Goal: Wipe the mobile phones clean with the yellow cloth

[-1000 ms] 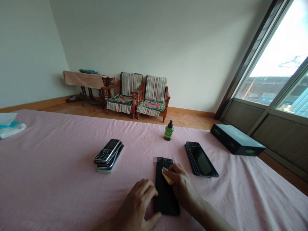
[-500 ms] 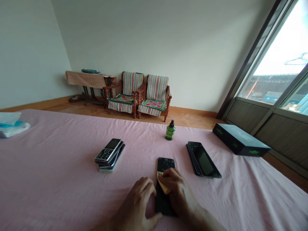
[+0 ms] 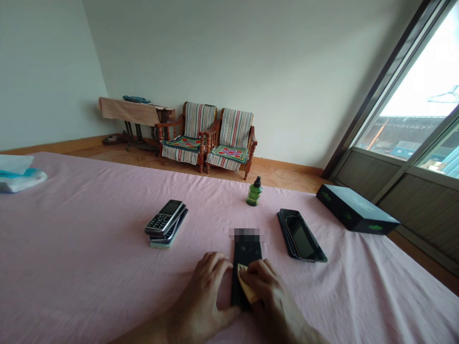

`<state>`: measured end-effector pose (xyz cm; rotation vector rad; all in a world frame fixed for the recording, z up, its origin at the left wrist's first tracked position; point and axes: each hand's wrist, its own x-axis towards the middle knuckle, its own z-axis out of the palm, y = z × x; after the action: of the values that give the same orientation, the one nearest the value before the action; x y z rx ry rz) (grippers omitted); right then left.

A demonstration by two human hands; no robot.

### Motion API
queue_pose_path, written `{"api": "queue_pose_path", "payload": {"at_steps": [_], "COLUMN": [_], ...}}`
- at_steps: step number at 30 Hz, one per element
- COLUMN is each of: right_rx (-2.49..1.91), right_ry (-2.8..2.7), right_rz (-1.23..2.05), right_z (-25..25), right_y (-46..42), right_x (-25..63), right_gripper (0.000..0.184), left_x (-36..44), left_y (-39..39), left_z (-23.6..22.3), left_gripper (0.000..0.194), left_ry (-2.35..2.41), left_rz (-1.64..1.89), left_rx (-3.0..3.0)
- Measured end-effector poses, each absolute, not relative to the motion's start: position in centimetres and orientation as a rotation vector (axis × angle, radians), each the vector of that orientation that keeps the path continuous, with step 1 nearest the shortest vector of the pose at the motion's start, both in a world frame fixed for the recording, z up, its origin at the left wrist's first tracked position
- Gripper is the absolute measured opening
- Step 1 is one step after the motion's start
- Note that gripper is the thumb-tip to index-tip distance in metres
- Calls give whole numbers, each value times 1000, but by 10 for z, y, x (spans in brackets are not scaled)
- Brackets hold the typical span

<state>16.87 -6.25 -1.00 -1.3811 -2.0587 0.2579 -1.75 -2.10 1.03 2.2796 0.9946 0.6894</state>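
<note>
A black smartphone [image 3: 247,251] lies flat on the pink cloth [image 3: 107,277], its lower part partly covered by my hands. My left hand [image 3: 206,298] steadies it, fingertips at its left edge and thumb by its bottom end. My right hand [image 3: 270,296] pinches a folded yellow wiping cloth [image 3: 246,285] and presses it on the lower half of the screen. Pale specks or smudges show on the upper part of the phone. Beyond the phone stands a green spray bottle [image 3: 254,192] with a black top.
To the left is a stack of phones [image 3: 166,222], a keypad phone on top. Several dark smartphones [image 3: 302,236] are piled to the right. A black box [image 3: 356,210] sits at the right edge, a tissue pack [image 3: 23,179] at the far left. Two wooden chairs [image 3: 229,153] stand behind.
My right hand has slid the yellow cloth down the phone's screen, from near its top to the lower half. My left hand stays at the phone's left side. The view has shifted slightly.
</note>
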Motion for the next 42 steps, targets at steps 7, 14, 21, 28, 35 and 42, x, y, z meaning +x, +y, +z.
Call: {"api": "queue_pose_path", "payload": {"at_steps": [7, 14, 21, 28, 35, 42], "right_rx": [-1452, -1398, -1306, -1098, -1020, -1037], "right_ry": [-1954, -1985, -2102, -2178, -2229, -2202], "right_rz": [134, 173, 333, 217, 179, 163], "right_z": [-6, -9, 0, -9, -26, -11], "right_y": [9, 3, -49, -76, -93, -86], "right_x": [174, 168, 159, 162, 197, 174], "right_gripper": [35, 35, 38, 28, 35, 27], "left_x": [-23, -19, -18, -21, -23, -23], "left_y": [-20, -22, -22, -19, -16, -18], "left_z": [7, 8, 7, 3, 6, 4], "left_gripper": [49, 46, 50, 54, 68, 71], "left_ry": [1003, 1059, 989, 906, 944, 911], "left_rz": [680, 674, 732, 731, 622, 605], "left_rx": [2337, 2299, 2285, 2370, 2355, 2411]}}
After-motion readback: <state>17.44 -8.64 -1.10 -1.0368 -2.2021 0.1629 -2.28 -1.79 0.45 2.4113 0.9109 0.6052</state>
